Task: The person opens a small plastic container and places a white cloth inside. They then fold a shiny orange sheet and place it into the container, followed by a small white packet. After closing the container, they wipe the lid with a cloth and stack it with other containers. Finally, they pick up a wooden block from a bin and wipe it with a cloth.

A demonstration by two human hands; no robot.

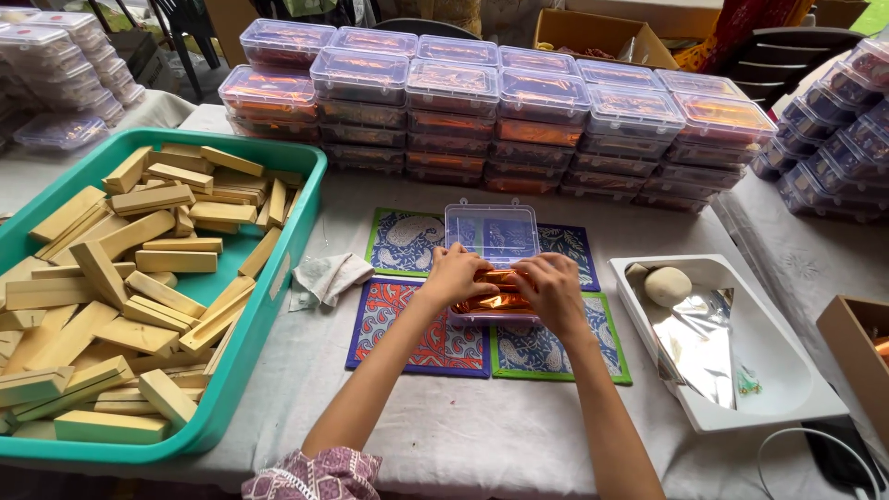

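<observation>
Orange foil packet [495, 294] in clear plastic box [491, 231] (lid up), left hand [456, 275] and right hand [554, 292] both pressing it.

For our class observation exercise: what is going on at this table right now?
A person has both hands, left hand and right hand, on shiny orange foil inside an open clear plastic box, whose lid stands raised. The box sits on patterned mats. Filled, closed boxes are stacked behind, a teal tray of wooden blocks lies left, and a white tray right.
</observation>
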